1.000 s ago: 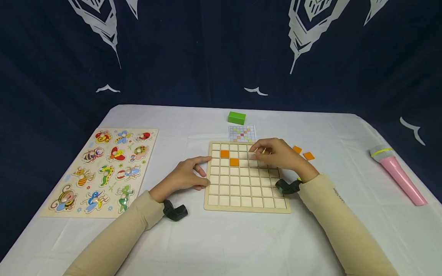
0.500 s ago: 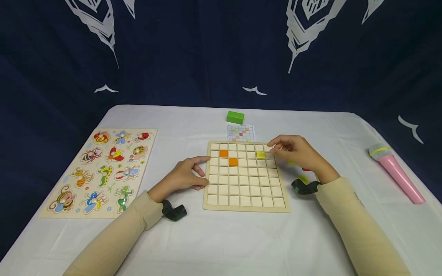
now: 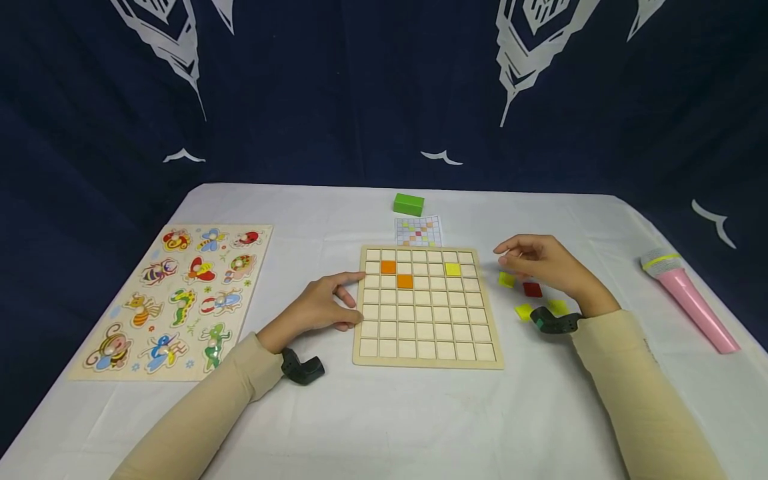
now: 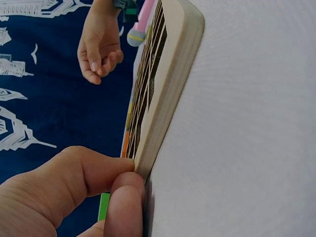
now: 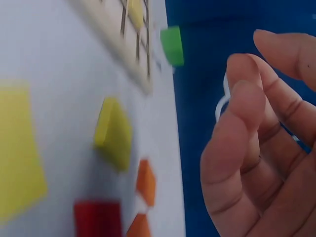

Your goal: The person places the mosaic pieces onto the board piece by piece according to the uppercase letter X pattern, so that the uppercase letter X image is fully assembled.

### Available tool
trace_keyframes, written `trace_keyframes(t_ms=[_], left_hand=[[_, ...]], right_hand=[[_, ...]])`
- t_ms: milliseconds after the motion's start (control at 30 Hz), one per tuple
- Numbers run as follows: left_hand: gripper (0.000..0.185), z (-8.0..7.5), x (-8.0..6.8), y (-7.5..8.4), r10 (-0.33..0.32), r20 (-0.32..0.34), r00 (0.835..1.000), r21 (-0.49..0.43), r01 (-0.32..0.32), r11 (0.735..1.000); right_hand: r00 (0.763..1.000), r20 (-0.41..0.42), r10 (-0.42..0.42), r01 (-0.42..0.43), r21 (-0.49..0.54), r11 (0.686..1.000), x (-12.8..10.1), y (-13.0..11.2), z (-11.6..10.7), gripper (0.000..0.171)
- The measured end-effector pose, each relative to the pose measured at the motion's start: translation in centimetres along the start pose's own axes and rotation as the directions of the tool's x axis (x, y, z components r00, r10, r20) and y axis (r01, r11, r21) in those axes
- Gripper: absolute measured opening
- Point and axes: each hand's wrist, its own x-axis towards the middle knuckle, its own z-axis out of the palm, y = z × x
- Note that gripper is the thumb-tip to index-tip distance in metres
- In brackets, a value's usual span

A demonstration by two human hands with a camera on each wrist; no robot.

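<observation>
A wooden grid board (image 3: 429, 357) lies mid-table with two orange tiles (image 3: 389, 267) and one yellow tile (image 3: 453, 269) set in its upper rows. My left hand (image 3: 354, 300) rests on the cloth, thumb and a finger touching the board's left edge (image 4: 170, 84). My right hand (image 3: 507, 257) hovers to the right of the board, fingers (image 5: 247, 148) loosely curled and holding nothing. Below it lie loose tiles: yellow (image 3: 507, 280), red (image 3: 531, 289), more yellow (image 3: 524, 311). The right wrist view shows a yellow tile (image 5: 113, 131), a red one (image 5: 97, 217) and orange ones (image 5: 146, 180).
A green block (image 3: 409, 204) and a coloured pattern card (image 3: 419, 231) sit behind the board. An animal peg puzzle (image 3: 180, 297) lies at the left, a pink toy microphone (image 3: 690, 300) at the right. A dark patterned curtain hangs behind the white-clothed table.
My right hand left a yellow tile in the board's second row and drew away to the right, over the loose tiles. The left hand stayed at the board's edge.
</observation>
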Motion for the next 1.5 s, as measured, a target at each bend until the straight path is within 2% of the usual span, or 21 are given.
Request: trace_keyframes(t_ms=[200, 400, 700, 967, 1067, 1233, 1500], left_hand=[[0.084, 0.0, 0.0, 0.0, -0.003, 0.001, 1.0, -0.006, 0.003, 1.0], [0.084, 0.0, 0.0, 0.0, -0.007, -0.002, 1.0, -0.005, 0.007, 1.0], [0.084, 0.0, -0.1, 0.0, -0.002, 0.004, 1.0, -0.002, 0.002, 1.0], [0.083, 0.0, -0.1, 0.1, 0.005, 0.005, 1.0, 0.005, -0.005, 1.0], [0.083, 0.0, -0.1, 0.2, 0.004, 0.004, 1.0, 0.007, -0.004, 1.0], [0.084, 0.1, -0.1, 0.2, 0.001, 0.003, 1.0, 0.008, -0.001, 1.0], [0.083, 0.0, -0.1, 0.1, 0.007, 0.01, 1.0, 0.005, -0.007, 1.0]], right_hand=[[0.997, 0.01, 0.08, -0.08, 0.017, 0.997, 0.1, 2.4, -1.0, 0.035], [0.987, 0.058, 0.148, -0.149, 0.014, 0.989, 0.2, 3.6, -1.3, 0.036], [0.982, 0.093, 0.166, -0.165, -0.017, 0.986, 0.4, 4.4, -1.3, 0.037], [0.989, 0.068, 0.135, -0.12, -0.193, 0.974, 0.3, 3.9, -0.8, 0.038], [0.99, 0.063, 0.124, -0.106, -0.229, 0.968, 0.3, 3.7, -0.7, 0.035], [0.991, 0.064, 0.12, -0.101, -0.25, 0.963, 0.4, 3.6, -0.8, 0.03], [0.989, 0.063, 0.138, -0.121, -0.215, 0.969, 0.4, 2.9, -1.0, 0.03]])
